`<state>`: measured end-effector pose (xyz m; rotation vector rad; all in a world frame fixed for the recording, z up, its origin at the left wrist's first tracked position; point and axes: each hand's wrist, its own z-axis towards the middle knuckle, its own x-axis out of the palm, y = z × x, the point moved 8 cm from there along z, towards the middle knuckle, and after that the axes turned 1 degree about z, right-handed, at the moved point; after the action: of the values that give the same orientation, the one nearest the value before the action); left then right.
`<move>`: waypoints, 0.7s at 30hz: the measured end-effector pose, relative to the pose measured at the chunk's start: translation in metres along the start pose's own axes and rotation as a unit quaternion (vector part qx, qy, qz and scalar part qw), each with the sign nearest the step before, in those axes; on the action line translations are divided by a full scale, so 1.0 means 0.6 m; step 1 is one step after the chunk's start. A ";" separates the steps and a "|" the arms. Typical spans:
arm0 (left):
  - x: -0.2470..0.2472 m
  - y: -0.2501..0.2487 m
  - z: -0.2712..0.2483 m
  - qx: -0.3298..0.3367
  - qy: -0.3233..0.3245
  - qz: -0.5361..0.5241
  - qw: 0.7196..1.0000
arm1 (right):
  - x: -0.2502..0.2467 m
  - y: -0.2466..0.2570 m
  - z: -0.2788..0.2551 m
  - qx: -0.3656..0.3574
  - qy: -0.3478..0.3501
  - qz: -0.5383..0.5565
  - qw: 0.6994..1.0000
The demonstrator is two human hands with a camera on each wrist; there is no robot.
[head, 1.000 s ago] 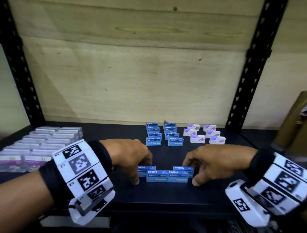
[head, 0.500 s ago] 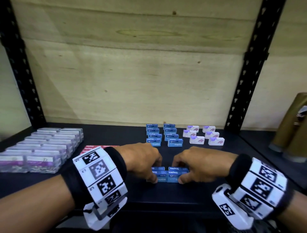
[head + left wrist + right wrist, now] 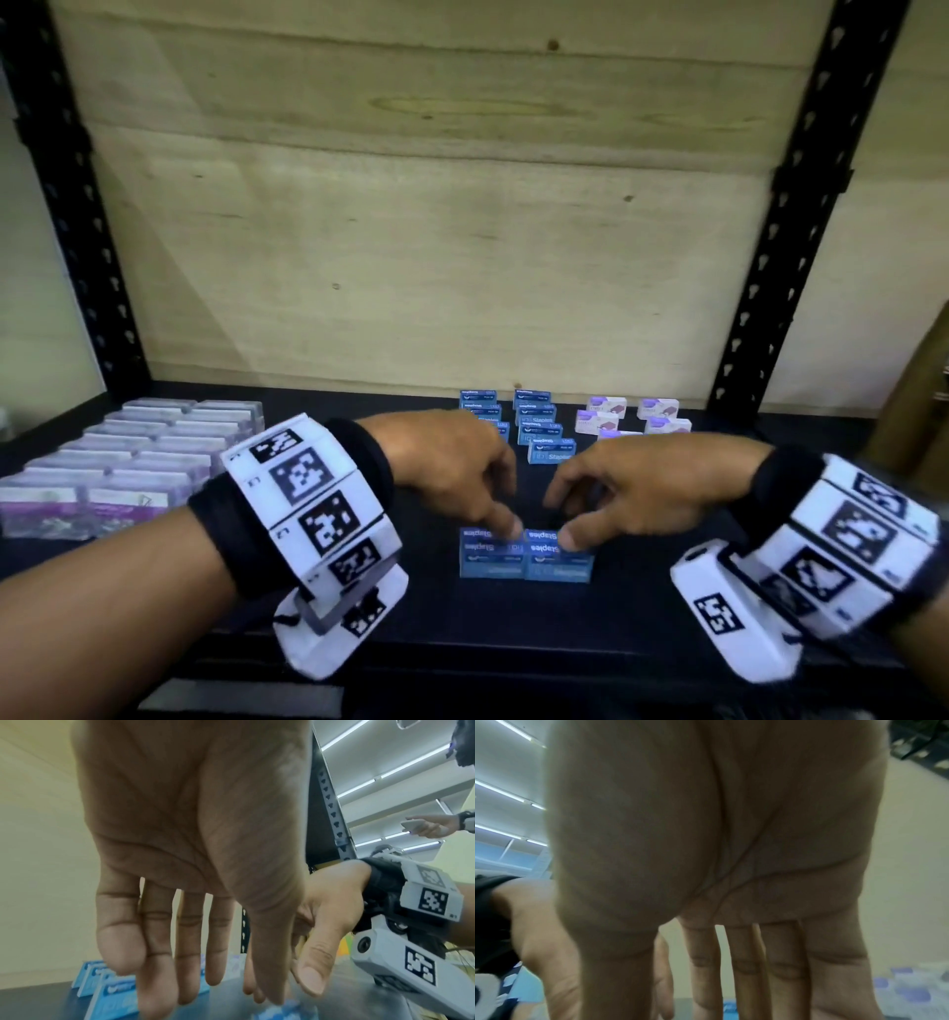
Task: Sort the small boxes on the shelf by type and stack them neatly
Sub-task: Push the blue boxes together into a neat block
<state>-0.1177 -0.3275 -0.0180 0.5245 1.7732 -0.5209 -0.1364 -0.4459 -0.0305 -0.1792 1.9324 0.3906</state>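
Several blue staple boxes stand pushed together in a tight block near the front of the black shelf. My left hand hovers over the block's left half, its thumb touching a box top. My right hand mirrors it on the right half, thumb on the box top there. In both wrist views the fingers hang fairly straight, down behind the block. The left thumb tip meets a blue box. Neither hand grips a box.
Two rows of standing blue boxes and two rows of white-and-purple boxes sit behind the hands. Clear plastic cases fill the shelf's left side. Black uprights frame a wooden back panel. A brown cylinder stands at right.
Both hands moved inward and pressed the spread-out blue boxes into one compact block. The hands have since risen a little, so only the thumbs touch the tops.
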 end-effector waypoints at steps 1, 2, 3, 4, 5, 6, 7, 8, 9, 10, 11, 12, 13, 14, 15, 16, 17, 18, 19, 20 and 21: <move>-0.014 0.003 0.004 0.000 -0.015 0.002 1.000 | -0.011 -0.008 0.005 0.004 -0.009 0.004 1.000; -0.027 0.007 0.009 -0.003 -0.030 0.006 1.000 | -0.024 -0.016 0.011 0.009 -0.024 0.001 1.000; -0.039 0.013 0.017 -0.009 -0.042 0.011 0.999 | -0.037 -0.024 0.018 0.015 -0.042 -0.008 0.999; -0.047 0.020 0.026 -0.016 -0.052 0.019 0.998 | -0.049 -0.033 0.026 0.023 -0.058 -0.022 0.998; -0.054 0.027 0.037 -0.024 -0.060 0.030 0.997 | -0.059 -0.041 0.035 0.032 -0.071 -0.038 0.996; -0.059 0.035 0.049 -0.033 -0.066 0.043 0.996 | -0.067 -0.050 0.045 0.044 -0.080 -0.053 0.994; -0.062 0.042 0.059 -0.043 -0.068 0.055 0.995 | -0.072 -0.060 0.055 0.056 -0.085 -0.066 0.993; -0.063 0.049 0.070 -0.051 -0.068 0.066 0.994 | -0.076 -0.070 0.064 0.069 -0.087 -0.078 0.991; -0.064 0.056 0.080 -0.059 -0.068 0.075 0.993 | -0.077 -0.079 0.073 0.080 -0.087 -0.089 0.989; -0.064 0.062 0.088 -0.065 -0.067 0.082 0.992 | -0.078 -0.087 0.081 0.088 -0.086 -0.098 0.987; -0.064 0.069 0.097 -0.071 -0.066 0.089 0.991 | -0.078 -0.094 0.088 0.094 -0.084 -0.106 0.986; -0.063 0.074 0.105 -0.076 -0.065 0.091 0.991 | -0.078 -0.098 0.094 0.097 -0.082 -0.111 0.986; -0.062 0.080 0.112 -0.081 -0.060 0.093 0.991 | -0.078 -0.102 0.100 0.097 -0.082 -0.110 0.986; -0.059 0.085 0.119 -0.085 -0.055 0.096 0.990 | -0.077 -0.104 0.105 0.098 -0.082 -0.105 0.986; -0.056 0.089 0.125 -0.091 -0.050 0.099 0.990 | -0.076 -0.107 0.111 0.100 -0.082 -0.099 0.987; -0.053 0.094 0.131 -0.094 -0.046 0.101 0.989 | -0.075 -0.110 0.117 0.102 -0.081 -0.095 0.987; -0.049 0.098 0.137 -0.097 -0.042 0.099 0.989 | -0.073 -0.112 0.124 0.103 -0.080 -0.091 0.987; -0.045 0.101 0.143 -0.098 -0.036 0.095 0.990 | -0.071 -0.115 0.130 0.104 -0.079 -0.087 0.988; -0.041 0.104 0.147 -0.099 -0.030 0.091 0.990 | -0.068 -0.116 0.134 0.105 -0.076 -0.085 0.988; -0.037 0.105 0.150 -0.099 -0.024 0.088 0.991 | -0.066 -0.117 0.138 0.107 -0.073 -0.085 0.988; -0.035 0.105 0.153 -0.099 -0.020 0.087 0.991 | -0.064 -0.117 0.141 0.108 -0.070 -0.086 0.988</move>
<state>-0.0049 -0.3331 -0.0254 0.5201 1.7003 -0.2302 -0.0263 -0.4840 -0.0375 -0.1699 1.7906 0.0760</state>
